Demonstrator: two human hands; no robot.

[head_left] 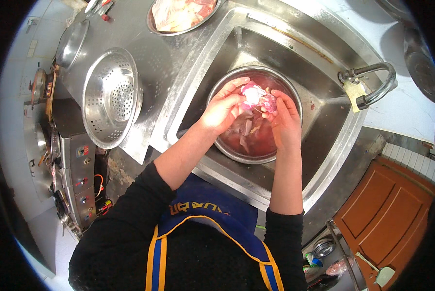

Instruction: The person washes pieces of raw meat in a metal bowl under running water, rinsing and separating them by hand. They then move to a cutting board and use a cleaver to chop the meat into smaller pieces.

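Observation:
Between my two hands is a piece of raw meat (pixel 253 95), pink with a bright white patch. My left hand (pixel 223 107) grips its left end, and my right hand (pixel 284 118) pinches the right end. Both are above a round steel basin (pixel 223 147) that stands in the stainless steel sink (pixel 323 142). Reddish water fills the basin, and pale strips of meat (pixel 244 132) lie in it. The fingers hide part of the held piece.
A steel colander (pixel 110 98) rests on the metal counter (pixel 166 54) at left. Behind it stands a steel bowl (pixel 72 43). Another bowl holding a large piece of raw meat (pixel 181 14) sits at the top. A curved faucet (pixel 379 78), with a cloth (pixel 354 94) on it, rises at the sink's right.

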